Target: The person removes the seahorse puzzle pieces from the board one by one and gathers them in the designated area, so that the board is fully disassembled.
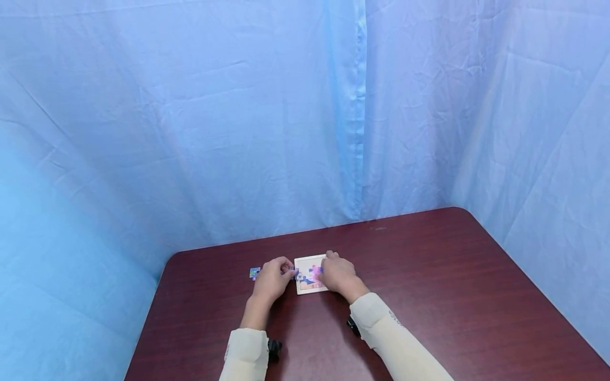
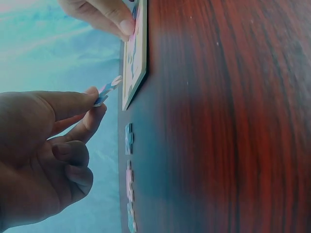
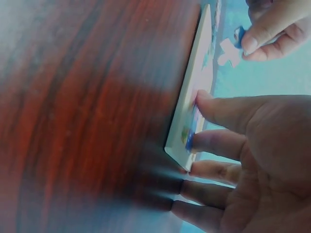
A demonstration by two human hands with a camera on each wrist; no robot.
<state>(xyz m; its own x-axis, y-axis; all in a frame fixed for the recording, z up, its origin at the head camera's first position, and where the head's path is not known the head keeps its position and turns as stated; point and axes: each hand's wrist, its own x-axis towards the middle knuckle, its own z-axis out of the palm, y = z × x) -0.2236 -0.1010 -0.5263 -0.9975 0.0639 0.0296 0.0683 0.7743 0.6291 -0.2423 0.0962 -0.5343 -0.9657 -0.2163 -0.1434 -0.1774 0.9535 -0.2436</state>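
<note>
My left hand pinches a jigsaw puzzle piece between thumb and forefinger, just off the left edge of a small pale puzzle tray. The piece is tilted and apart from the tray in the left wrist view; its pale side and a blue patch show in the right wrist view. On the tray's right side lies my right hand. Its thumb and forefinger, spread apart and fairly straight, touch the pink and blue picture pieces, while the other fingers reach past the tray's corner. That hand hides part of the picture.
Several loose puzzle pieces lie flat on the table left of the tray, partly hidden behind my left hand in the head view. The dark red wooden table reaches back to blue curtains, which also hang at both sides.
</note>
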